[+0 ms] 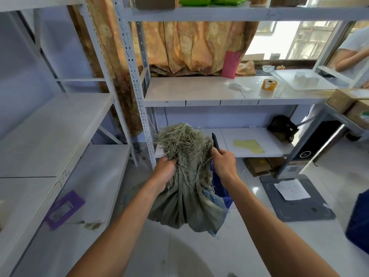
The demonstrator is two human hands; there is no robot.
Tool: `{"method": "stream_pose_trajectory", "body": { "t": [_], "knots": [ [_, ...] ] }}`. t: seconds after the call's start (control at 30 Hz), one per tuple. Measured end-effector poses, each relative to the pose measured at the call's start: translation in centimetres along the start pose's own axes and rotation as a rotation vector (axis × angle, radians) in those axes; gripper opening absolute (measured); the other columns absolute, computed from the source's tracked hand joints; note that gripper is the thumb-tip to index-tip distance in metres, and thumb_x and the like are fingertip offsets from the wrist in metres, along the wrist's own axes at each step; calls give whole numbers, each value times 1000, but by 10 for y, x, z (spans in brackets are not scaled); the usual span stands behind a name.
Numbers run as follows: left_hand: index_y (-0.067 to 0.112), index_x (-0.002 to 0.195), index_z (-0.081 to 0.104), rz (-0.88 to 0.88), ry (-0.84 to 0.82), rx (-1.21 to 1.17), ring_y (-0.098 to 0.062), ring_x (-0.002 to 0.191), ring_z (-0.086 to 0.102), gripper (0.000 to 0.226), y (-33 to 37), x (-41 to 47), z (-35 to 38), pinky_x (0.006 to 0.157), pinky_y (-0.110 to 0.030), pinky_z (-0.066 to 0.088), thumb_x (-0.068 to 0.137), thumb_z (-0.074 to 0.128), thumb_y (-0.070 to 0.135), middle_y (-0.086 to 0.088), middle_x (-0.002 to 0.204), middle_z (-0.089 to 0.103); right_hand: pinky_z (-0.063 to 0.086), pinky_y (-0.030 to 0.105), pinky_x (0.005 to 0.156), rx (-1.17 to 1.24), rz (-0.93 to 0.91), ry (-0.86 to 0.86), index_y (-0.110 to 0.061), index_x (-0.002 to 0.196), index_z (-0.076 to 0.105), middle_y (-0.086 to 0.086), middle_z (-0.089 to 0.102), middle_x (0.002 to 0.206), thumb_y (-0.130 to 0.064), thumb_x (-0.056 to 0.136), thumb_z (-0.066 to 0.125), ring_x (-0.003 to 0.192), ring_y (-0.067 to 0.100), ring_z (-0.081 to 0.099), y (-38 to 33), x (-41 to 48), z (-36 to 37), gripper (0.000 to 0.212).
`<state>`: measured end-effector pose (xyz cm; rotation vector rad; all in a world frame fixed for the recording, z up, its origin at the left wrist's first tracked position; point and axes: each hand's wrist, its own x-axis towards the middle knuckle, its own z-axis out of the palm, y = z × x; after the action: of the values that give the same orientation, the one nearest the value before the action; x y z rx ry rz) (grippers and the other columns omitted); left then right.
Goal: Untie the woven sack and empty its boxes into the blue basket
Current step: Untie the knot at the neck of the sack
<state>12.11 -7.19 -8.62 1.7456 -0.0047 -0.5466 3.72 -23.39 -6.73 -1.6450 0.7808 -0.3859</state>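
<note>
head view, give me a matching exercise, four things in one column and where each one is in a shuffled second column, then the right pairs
Things:
1. tape roll
2. purple card
3. woven sack
4. pink sheet

Places:
A. gripped at its frayed top by the left hand
B. leaning upright at the back of the middle shelf
C. flat on the low left shelf
D. lying on the middle shelf, right part

Pairs: 1-D, 2-C, 3-A, 4-B
</note>
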Motion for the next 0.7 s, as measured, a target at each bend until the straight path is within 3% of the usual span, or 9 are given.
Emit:
{"method": "stream_pose_trajectory", "body": {
  "t": [0.13,0.27,0.37,0.43,0.5,0.6,0.7],
  "knots": [
    [10,119,57,82,7,-11,-12,80,53,21,12,0,16,77,-33,42,106,42,18,5,87,57,27,36,53,126,39,-67,-16,70,46,2,41,60,-26,99,48,52,16,34,-12,7,7,30],
    [27,123,58,219,-78,15,-9,94,59,30,29,-3,37,81,-25,46,100,53,45,11,104,63,41,21,45,192,9,-159,-7,72,58,3,61,57,-12,99,49,50,17,56,-32,14,7,29],
    [25,113,66,286,-184,261,3,95,64,27,29,8,39,77,-9,48,88,76,29,19,96,67,41,9,39,133,-42,-185,-5,79,61,2,54,60,2,101,46,55,13,51,-45,34,-3,28],
    [15,116,66,281,-202,397,-14,109,67,26,30,17,39,95,-27,54,91,71,11,5,108,70,44,14,45,163,-20,-217,5,98,66,6,60,72,-5,101,48,62,16,53,-49,48,-8,21],
    [15,122,66,349,-161,534,-23,115,63,38,35,28,45,100,-42,52,83,66,13,-4,118,68,46,20,52,165,-26,-246,6,100,64,7,61,78,-9,99,47,65,19,54,-44,64,-11,23],
    [21,116,66,370,-168,542,-7,103,62,30,44,38,55,88,-18,49,87,69,14,7,106,68,40,36,64,236,47,-269,19,108,54,13,56,85,-13,88,47,73,27,49,-38,81,-19,38],
    [16,119,65,376,-141,515,-10,104,66,36,41,57,61,80,-6,47,86,74,7,4,108,70,38,33,55,250,83,-310,-1,96,61,13,55,75,-9,96,42,61,22,50,-32,106,-34,21]
  ]
}}
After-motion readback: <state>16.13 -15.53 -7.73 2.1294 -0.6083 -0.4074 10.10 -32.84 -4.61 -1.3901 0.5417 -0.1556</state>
